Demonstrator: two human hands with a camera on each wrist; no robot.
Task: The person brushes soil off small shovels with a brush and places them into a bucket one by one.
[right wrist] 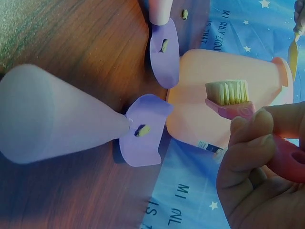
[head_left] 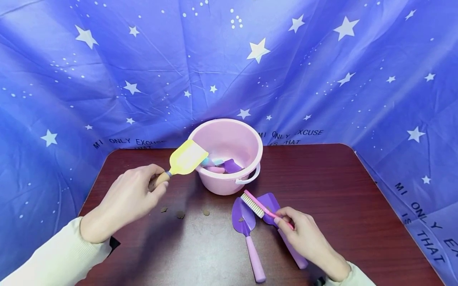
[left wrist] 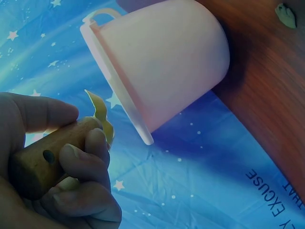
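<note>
My left hand (head_left: 130,196) grips the wooden handle (left wrist: 57,148) of a small yellow shovel (head_left: 187,157), its blade raised over the near left rim of a pink bucket (head_left: 229,186). In my right hand (head_left: 307,234) is a pink brush (head_left: 255,204) with pale bristles, pinched by its handle above two purple tools on the table. One is a pointed trowel (head_left: 244,216) with a small brown bit on its blade. The other, a square-edged shovel (right wrist: 143,152), lies partly under the brush and right hand and also bears a bit.
Inside the bucket lie several tools, among them a purple blade (head_left: 231,166) and a pink piece (head_left: 216,170). Small brown bits (head_left: 180,215) are scattered on the dark wooden table (head_left: 322,178) left of the trowel. A blue star-patterned cloth (head_left: 214,59) hangs behind the table.
</note>
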